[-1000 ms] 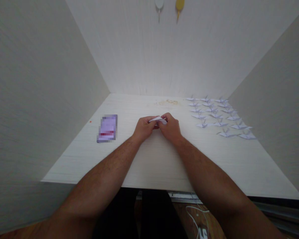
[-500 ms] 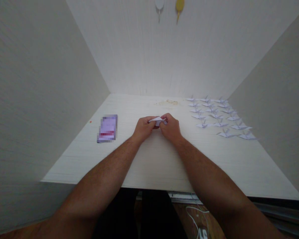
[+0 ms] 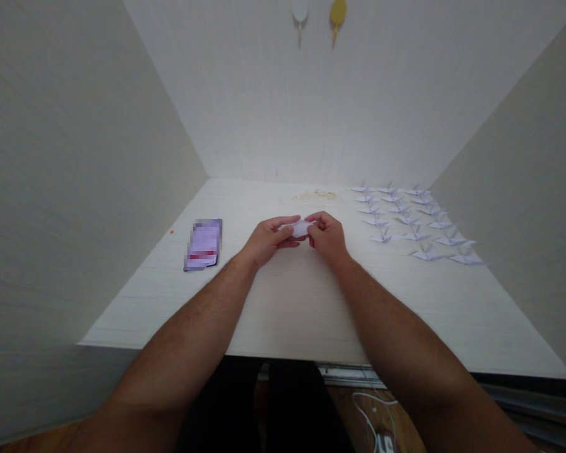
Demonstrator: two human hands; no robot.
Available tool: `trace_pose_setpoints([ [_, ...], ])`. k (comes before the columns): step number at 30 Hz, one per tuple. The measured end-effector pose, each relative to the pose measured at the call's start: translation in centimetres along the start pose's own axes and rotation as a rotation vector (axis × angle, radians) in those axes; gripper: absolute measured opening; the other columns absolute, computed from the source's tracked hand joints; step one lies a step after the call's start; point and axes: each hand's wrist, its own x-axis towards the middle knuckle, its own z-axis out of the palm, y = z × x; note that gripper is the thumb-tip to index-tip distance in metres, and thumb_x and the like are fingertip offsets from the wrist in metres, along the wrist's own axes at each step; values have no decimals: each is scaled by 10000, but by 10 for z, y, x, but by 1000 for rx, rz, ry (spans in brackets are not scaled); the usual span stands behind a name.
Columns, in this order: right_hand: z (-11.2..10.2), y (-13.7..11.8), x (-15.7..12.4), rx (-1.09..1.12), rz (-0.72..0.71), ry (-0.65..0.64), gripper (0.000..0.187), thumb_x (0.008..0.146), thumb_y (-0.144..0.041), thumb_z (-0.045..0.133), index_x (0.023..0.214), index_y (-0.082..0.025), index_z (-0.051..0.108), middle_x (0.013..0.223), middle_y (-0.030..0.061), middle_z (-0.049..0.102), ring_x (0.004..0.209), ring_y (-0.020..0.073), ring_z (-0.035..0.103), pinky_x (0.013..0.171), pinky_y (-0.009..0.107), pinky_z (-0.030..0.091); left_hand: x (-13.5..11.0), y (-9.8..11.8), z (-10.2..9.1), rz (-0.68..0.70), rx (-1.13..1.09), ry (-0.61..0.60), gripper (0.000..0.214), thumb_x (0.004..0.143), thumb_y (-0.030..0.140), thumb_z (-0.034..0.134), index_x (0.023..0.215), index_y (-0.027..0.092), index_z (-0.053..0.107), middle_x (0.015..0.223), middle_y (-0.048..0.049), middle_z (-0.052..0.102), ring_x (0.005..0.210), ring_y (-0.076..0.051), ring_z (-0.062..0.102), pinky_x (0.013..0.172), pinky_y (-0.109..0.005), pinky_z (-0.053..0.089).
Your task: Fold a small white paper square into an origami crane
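A small folded piece of white paper (image 3: 300, 229) is pinched between my two hands, over the middle of the table. My left hand (image 3: 270, 240) grips its left end, thumb on top and fingers beneath and behind. At the right end, my right hand (image 3: 327, 235) pinches it between thumb and fingers. Parts of the paper are hidden by my fingers, and its exact folds cannot be made out. To the right, several white origami cranes (image 3: 408, 220) stand in rows, apart from my hands.
A phone (image 3: 205, 244) with a blurred-out screen lies on the white table (image 3: 283, 314) at the left. Walls enclose the back and sides. Two hooks, one white (image 3: 300, 12) and one yellow (image 3: 338, 12), are on the back wall. Below the front edge lies a white cable (image 3: 365, 409).
My hands have turned the paper so that a flatter, rounded face shows instead of a peaked fold. The left fingers have straightened somewhat. The cranes and phone stay in place.
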Motion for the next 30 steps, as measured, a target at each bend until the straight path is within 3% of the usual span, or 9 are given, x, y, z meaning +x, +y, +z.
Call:
trace_pose_setpoints([
  [9,0,-1,-1,-67,-48,-14,169,718,-268,586,865,-211,647,539,-66,568,457,100,486,461,217,371,0,0,-2,57,51,49,507,625,350,876,1059,118,751,1013,-125,737,845,-186,695,792,-362,606],
  [15,-3,-5,-1,135,-82,-145,196,783,-351,628,889,-193,674,484,-74,534,408,89,472,418,213,350,0,2,-3,57,-50,49,457,642,352,866,1016,114,753,1057,-131,727,909,-209,700,781,-346,612],
  [20,-8,-8,0,172,-108,-215,292,804,-437,654,946,-186,700,508,-63,561,416,82,485,418,212,363,1,2,-7,47,-89,16,436,662,347,857,1023,126,753,1077,-122,730,905,-190,703,788,-309,610],
  [27,-14,-7,1,171,-85,-337,416,676,-378,796,1042,-214,685,673,-46,643,479,84,540,448,223,409,-1,4,-7,17,-104,18,415,644,349,869,979,129,762,1018,-116,741,861,-185,702,757,-307,609],
  [30,-14,-7,0,171,-52,-330,375,662,-321,787,997,-206,664,636,-58,634,464,85,533,438,217,402,-1,4,-6,19,-107,19,410,642,344,871,976,133,764,1038,-113,737,852,-175,697,741,-296,610],
])
